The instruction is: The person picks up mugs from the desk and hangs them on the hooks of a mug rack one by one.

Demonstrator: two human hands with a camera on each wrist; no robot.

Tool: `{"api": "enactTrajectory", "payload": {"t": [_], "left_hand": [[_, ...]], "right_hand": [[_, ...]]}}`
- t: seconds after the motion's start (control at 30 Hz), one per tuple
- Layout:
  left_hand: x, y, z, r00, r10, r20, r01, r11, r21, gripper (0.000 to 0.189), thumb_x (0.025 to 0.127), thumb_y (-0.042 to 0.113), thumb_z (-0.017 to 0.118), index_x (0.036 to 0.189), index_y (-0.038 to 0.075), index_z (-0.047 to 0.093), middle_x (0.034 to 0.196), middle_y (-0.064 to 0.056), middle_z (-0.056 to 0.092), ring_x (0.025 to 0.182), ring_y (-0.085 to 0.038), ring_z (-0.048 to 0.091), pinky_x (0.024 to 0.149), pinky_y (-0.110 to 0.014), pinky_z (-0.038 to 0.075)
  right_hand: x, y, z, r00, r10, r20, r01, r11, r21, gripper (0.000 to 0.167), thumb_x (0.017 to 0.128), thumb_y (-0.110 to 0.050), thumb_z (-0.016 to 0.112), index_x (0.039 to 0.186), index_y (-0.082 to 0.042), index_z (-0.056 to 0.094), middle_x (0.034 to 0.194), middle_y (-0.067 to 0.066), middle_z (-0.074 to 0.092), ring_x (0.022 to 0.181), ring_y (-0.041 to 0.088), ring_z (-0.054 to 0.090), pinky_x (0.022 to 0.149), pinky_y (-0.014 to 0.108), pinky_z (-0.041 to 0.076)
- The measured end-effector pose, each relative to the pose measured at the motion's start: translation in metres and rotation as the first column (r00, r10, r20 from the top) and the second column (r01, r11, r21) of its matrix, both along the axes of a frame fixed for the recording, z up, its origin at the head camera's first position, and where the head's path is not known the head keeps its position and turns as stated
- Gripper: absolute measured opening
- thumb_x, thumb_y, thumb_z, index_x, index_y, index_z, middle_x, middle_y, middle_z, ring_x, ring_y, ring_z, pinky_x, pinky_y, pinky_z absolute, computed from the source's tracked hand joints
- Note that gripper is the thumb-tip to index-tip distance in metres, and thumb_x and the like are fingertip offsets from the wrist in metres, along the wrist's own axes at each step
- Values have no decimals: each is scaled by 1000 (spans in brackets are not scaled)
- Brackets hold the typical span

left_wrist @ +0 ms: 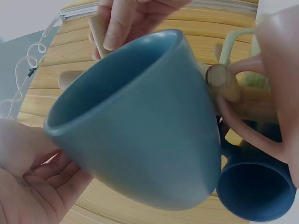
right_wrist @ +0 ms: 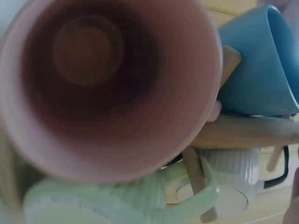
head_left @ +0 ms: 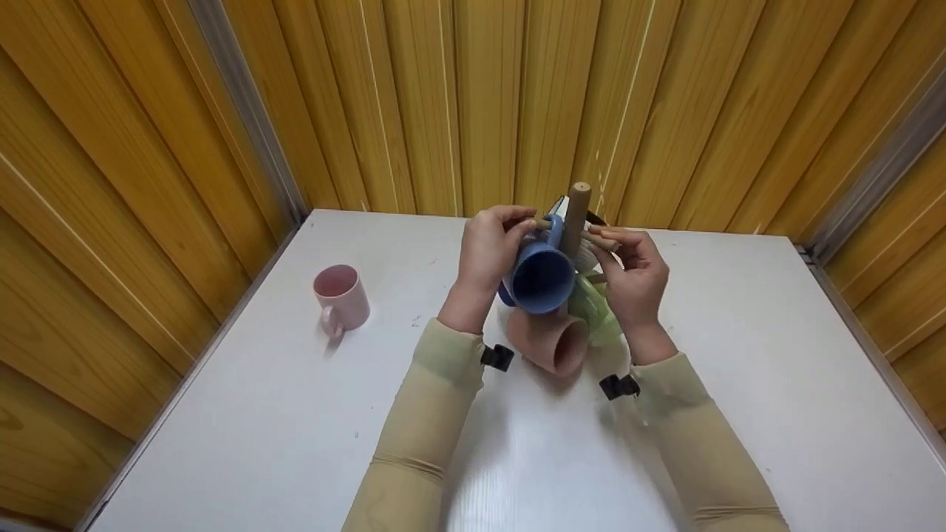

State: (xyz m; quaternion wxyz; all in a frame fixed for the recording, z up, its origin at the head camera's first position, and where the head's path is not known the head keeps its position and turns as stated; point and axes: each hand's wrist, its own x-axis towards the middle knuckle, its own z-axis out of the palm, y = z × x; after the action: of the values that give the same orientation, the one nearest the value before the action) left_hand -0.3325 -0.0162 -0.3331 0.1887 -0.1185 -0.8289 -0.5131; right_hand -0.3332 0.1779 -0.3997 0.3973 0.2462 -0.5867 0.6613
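Observation:
A wooden mug tree's post [head_left: 575, 222] rises among several hanging mugs. By its handle, a blue mug [head_left: 543, 281] hangs from a left-side peg, its mouth towards me. My left hand [head_left: 484, 247] pinches that peg's end beside the handle; in the left wrist view the mug hides part of the fingers. On the other side, my right hand [head_left: 639, 277] pinches a bare-ended peg [head_left: 602, 240] between thumb and fingers. Lower down hang a pink mug [head_left: 543, 340], a pale green mug [head_left: 595, 310] and a darker blue mug [left_wrist: 257, 191].
Another pink mug [head_left: 344, 299] stands upright on the white table [head_left: 259, 414], off to the left, handle towards me. A white ribbed mug [right_wrist: 229, 163] with a black handle hangs behind the post. Wood-patterned walls [head_left: 488, 103] border the table's back and sides.

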Motion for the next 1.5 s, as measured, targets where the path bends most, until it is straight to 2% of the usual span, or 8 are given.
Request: {"api": "enactTrajectory", "payload": {"t": [0.17, 0.4, 0.53, 0.8, 1.03, 1.17, 1.33, 1.5], "left_hand": [[-10, 0, 3, 1000, 21, 17, -21, 1000, -10, 21, 93, 15, 76, 112, 5, 80, 108, -8, 80, 103, -16, 76, 87, -25, 60], [-24, 2, 11, 993, 96, 61, -93, 994, -52, 17, 91, 16, 79, 105, 7, 81, 102, -6, 81, 98, -17, 76, 85, -29, 60], [-30, 3, 15, 990, 111, 90, -102, 989, -103, 19, 92, 18, 78, 108, 9, 81, 106, -5, 81, 101, -17, 76, 88, -29, 60], [-34, 6, 14, 990, 129, 64, -119, 982, -149, 23, 94, 20, 75, 114, 11, 80, 112, -4, 80, 106, -17, 75, 91, -29, 60], [-27, 1, 8, 986, 165, -22, -167, 971, -171, 25, 98, 25, 71, 116, 11, 80, 114, -5, 79, 107, -18, 76, 90, -31, 61], [-18, -13, 0, 976, 200, -84, -208, 973, -100, 28, 98, 24, 70, 119, 7, 77, 116, -8, 78, 109, -21, 75, 92, -33, 61], [0, -44, -20, 950, 264, -170, -265, 964, 12, 29, 97, 20, 73, 118, 1, 76, 112, -13, 79, 110, -27, 75, 95, -37, 60], [19, -86, -42, 925, 375, -58, -371, 926, 69, 34, 97, 23, 73, 125, 3, 73, 122, -14, 76, 121, -29, 70, 105, -40, 56]], "right_hand": [[3, -6, -1, 987, -58, -152, 73, 993, 91, 22, 76, 28, 71, 94, 15, 67, 105, -1, 80, 103, 10, 75, 94, 27, 60], [5, -17, 2, 971, 13, -237, 26, 987, 162, 24, 76, 28, 71, 94, 11, 73, 100, 28, 76, 106, 15, 76, 94, 33, 60], [5, -23, 5, 968, 26, -249, 23, 981, 193, 26, 76, 28, 71, 96, 11, 74, 100, 28, 76, 108, 18, 76, 97, 36, 60], [3, -27, 6, 958, -58, -280, 141, 949, 283, 30, 75, 21, 77, 100, 5, 77, 101, 22, 78, 108, 17, 75, 96, 31, 60], [4, -28, 5, 956, -88, -280, 171, 943, 287, 27, 77, 19, 77, 100, 5, 77, 102, 21, 78, 108, 18, 76, 96, 30, 59], [5, -28, 5, 959, -77, -273, 156, 947, 280, 26, 78, 20, 76, 100, 5, 77, 102, 22, 77, 109, 16, 75, 97, 30, 59], [6, -29, 4, 960, -75, -271, 154, 947, 281, 26, 78, 21, 76, 99, 5, 76, 101, 22, 77, 109, 13, 74, 97, 30, 59], [4, -30, 3, 961, -75, -267, 149, 952, 268, 26, 77, 21, 76, 98, 4, 76, 101, 23, 77, 109, 12, 74, 97, 30, 59]]}}
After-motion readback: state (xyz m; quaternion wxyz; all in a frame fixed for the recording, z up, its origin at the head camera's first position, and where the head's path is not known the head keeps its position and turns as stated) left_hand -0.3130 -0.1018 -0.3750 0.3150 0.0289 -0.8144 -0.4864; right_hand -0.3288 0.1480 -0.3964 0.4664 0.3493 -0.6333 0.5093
